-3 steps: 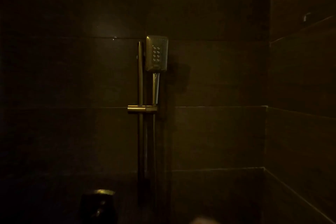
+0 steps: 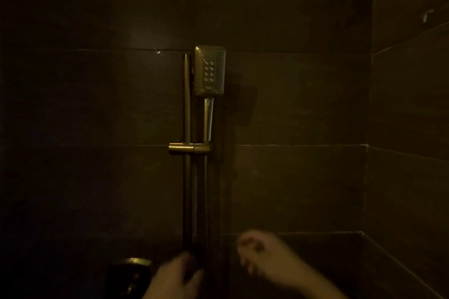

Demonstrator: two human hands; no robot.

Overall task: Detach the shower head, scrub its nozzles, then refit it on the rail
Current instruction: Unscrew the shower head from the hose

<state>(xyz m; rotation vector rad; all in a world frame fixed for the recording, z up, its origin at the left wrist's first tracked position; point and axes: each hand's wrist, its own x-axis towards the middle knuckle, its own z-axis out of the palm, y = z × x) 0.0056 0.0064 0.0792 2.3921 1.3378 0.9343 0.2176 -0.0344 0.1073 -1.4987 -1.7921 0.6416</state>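
Dim, dark brown wall tiles [image 2: 291,80] close in the corner of the shower, lit only faintly from somewhere behind me. Straight ahead a slim brass vertical rail [image 2: 186,104] runs down the wall. The rectangular brass shower head [image 2: 209,70] sits upright just to the right of the rail, its face with two short columns of nozzles turned toward me. Its tapered handle [image 2: 208,119] drops into the brass sliding bracket [image 2: 188,147] that clamps across the rail. Below the bracket a dark hose [image 2: 205,189] hangs close beside the rail.

Both of my hands are low in view and blurred, well below the shower head and touching neither it nor the bracket. My left hand [image 2: 175,277] is in front of the lower end of the rail and hose; I cannot tell whether its fingers are around anything or merely near them. My right hand [image 2: 262,255] is raised a little higher, to the right of the hose, with fingers loosely curled and nothing visible in them.

At the lower left a dark round fitting with a brass-lit rim [image 2: 132,272] shows just beside my left hand. High on the right-hand wall is a small pale hook [image 2: 427,16].
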